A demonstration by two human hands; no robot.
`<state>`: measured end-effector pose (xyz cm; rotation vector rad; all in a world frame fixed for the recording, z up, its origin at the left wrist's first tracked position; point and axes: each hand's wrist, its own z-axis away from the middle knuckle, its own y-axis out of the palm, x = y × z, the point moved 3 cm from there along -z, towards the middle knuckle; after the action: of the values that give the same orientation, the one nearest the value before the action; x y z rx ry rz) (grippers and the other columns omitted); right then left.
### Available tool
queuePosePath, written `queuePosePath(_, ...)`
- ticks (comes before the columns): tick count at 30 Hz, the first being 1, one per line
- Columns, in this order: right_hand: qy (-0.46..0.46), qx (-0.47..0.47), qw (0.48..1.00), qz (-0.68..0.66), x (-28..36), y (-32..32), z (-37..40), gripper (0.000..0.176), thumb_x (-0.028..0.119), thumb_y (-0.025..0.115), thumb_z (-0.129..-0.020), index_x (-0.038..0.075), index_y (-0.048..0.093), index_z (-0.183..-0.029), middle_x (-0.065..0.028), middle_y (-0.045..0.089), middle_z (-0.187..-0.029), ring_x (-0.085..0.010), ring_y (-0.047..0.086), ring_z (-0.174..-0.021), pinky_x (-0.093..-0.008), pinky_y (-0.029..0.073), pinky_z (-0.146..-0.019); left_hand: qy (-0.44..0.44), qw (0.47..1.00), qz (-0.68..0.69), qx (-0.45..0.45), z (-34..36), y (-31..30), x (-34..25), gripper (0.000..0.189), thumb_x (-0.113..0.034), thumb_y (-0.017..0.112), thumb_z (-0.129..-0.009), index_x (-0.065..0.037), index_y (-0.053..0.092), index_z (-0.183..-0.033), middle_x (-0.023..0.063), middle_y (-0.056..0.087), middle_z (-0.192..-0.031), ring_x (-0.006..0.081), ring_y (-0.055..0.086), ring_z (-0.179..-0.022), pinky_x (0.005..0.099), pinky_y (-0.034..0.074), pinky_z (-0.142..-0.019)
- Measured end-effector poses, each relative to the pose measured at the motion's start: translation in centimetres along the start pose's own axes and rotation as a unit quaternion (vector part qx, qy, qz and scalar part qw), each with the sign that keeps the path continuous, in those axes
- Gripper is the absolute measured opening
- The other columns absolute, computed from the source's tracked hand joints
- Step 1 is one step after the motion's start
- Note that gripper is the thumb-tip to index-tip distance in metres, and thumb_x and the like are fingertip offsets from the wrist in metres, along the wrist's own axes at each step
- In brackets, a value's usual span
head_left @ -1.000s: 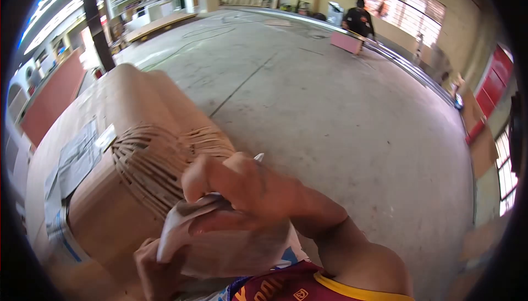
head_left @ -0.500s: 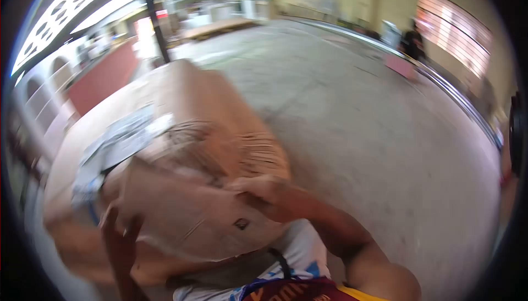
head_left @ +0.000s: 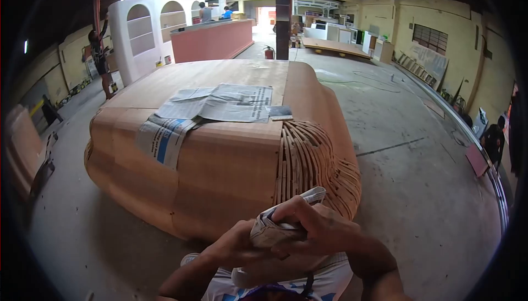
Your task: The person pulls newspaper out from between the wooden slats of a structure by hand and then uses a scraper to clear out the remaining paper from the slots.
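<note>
**Hands drawn together around a folded paper bundle**

Both hands have moved closer together since the earlier frame, where a broad brown sheet spread between them; the view has also swung so the bench-sized wooden form sits ahead. Now the left hand [head_left: 236, 244] and right hand [head_left: 324, 228] grip a compact, folded bundle of printed whitish paper [head_left: 269, 229], held in front of the person's body at the near edge of the form. The right fingers curl over its top and side; the left fingers close around its other side, though their tips are hidden. Below the hands is a pale tan shape [head_left: 264, 272], partly covered and too unclear to identify.

Just beyond is the large, rounded, light-brown wooden form [head_left: 225, 163], with fanned, curving wooden strips [head_left: 305, 155] at its near right corner. Unfolded grey newspaper sheets [head_left: 220, 103] lie on its top, one drooping over the near side, with a small, flat grey rectangular piece [head_left: 280, 113] beside them.

Farther back stand a long pink counter [head_left: 212, 41] and white arched shelving [head_left: 129, 39], where a person [head_left: 99, 56] reaches up. Near the right edge, a person in dark clothing [head_left: 493, 142] is beside a pink panel [head_left: 477, 159].
</note>
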<state>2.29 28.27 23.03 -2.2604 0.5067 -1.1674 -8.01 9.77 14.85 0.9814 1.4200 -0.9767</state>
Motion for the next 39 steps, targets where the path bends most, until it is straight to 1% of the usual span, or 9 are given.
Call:
queuePosePath(5,0.041,-0.123,0.958,0.256,-1.8,-1.5,0.2,0.057,0.035,0.086,-0.094,0.008,0.054,-0.133,-0.0159,0.071,-0.117,-0.0318,0.073,-0.104,-0.0463,0.056,-0.088,0.066,0.982,-0.057,-0.169,0.9,-2.2,-0.1,0.022,-0.011,0.079,-0.099,0.002,0.076,-0.117,0.0083,0.080,-0.103,0.0121,0.072,-0.103,0.0316,0.059,-0.088)
queuePosePath(10,0.118,-0.270,0.956,-0.001,-5.0,0.4,2.4,0.083,0.033,0.093,-0.087,0.002,0.048,-0.151,-0.0148,0.057,-0.144,-0.0272,0.061,-0.127,-0.0444,0.053,-0.101,0.082,0.927,0.015,-0.365,1.9,-3.8,0.9,0.023,-0.010,0.076,-0.102,0.004,0.076,-0.120,0.0050,0.081,-0.104,0.0101,0.073,-0.101,0.0286,0.060,-0.087)
queuePosePath(18,0.088,-0.192,0.811,-0.545,-6.2,4.7,3.5,0.046,0.003,0.090,-0.086,-0.003,0.072,-0.128,-0.0119,0.077,-0.114,-0.0189,0.074,-0.106,-0.0315,0.060,-0.091,0.183,0.946,0.242,-0.113,1.5,-1.2,5.7,0.047,-0.024,0.078,-0.102,0.003,0.066,-0.139,0.0050,0.074,-0.131,0.0123,0.065,-0.121,0.0329,0.054,-0.102)
queuePosePath(22,0.132,-0.256,0.949,-0.127,-4.3,5.0,1.3,0.023,0.003,0.086,-0.087,-0.002,0.076,-0.107,-0.0076,0.078,-0.098,-0.0168,0.077,-0.093,-0.0298,0.060,-0.078,0.057,0.964,0.100,-0.241,1.7,-3.9,6.2,0.078,-0.046,0.080,-0.098,0.003,0.053,-0.152,0.0119,0.068,-0.141,0.0199,0.060,-0.133,0.0362,0.049,-0.109)
queuePosePath(24,0.144,-0.246,0.958,-0.003,-5.1,5.2,0.4,0.021,0.002,0.085,-0.086,-0.002,0.076,-0.104,-0.0079,0.077,-0.095,-0.0173,0.076,-0.087,-0.0302,0.059,-0.074,0.184,0.918,-0.016,-0.350,1.7,-4.0,4.1,0.094,-0.049,0.084,-0.094,0.001,0.042,-0.161,0.0162,0.063,-0.148,0.0239,0.055,-0.143,0.0387,0.045,-0.114)
queuePosePath(28,0.058,-0.067,0.972,-0.218,-4.9,8.7,-0.2,0.026,0.003,0.082,-0.085,0.001,0.072,-0.109,-0.0111,0.073,-0.102,-0.0215,0.074,-0.093,-0.0344,0.057,-0.079,0.198,0.959,0.014,-0.201,2.1,-0.9,3.4,0.124,-0.027,0.097,-0.081,-0.003,0.016,-0.172,0.0204,0.038,-0.170,0.0315,0.042,-0.156,0.0444,0.034,-0.126)
queuePosePath(32,0.172,0.043,0.900,-0.398,-5.4,9.4,0.1,0.039,0.020,0.091,-0.087,-0.002,0.075,-0.115,-0.0107,0.077,-0.108,-0.0180,0.074,-0.100,-0.0355,0.058,-0.088,0.194,0.957,0.073,-0.204,2.4,-0.2,5.6,0.110,-0.017,0.096,-0.082,-0.002,0.025,-0.165,0.0167,0.048,-0.157,0.0242,0.056,-0.141,0.0420,0.048,-0.116)
queuePosePath(36,0.068,-0.155,0.979,-0.109,-4.1,7.7,-1.0,0.055,0.010,0.089,-0.085,0.005,0.065,-0.134,-0.0159,0.069,-0.130,-0.0264,0.074,-0.106,-0.0450,0.058,-0.099,0.114,0.920,-0.003,-0.376,3.0,-0.8,4.9,0.093,-0.017,0.095,-0.083,-0.002,0.036,-0.153,0.0126,0.064,-0.133,0.0201,0.065,-0.124,0.0385,0.057,-0.098)
queuePosePath(39,0.016,-0.150,0.975,0.164,-0.4,5.5,-1.7,0.087,0.039,0.092,-0.082,0.002,0.053,-0.151,-0.0211,0.065,-0.137,-0.0325,0.070,-0.118,-0.0481,0.055,-0.100,0.098,0.850,-0.272,-0.440,3.2,-0.9,3.2,0.103,-0.030,0.094,-0.083,-0.002,0.034,-0.162,0.0148,0.066,-0.122,0.0289,0.067,-0.112,0.0456,0.051,-0.098)
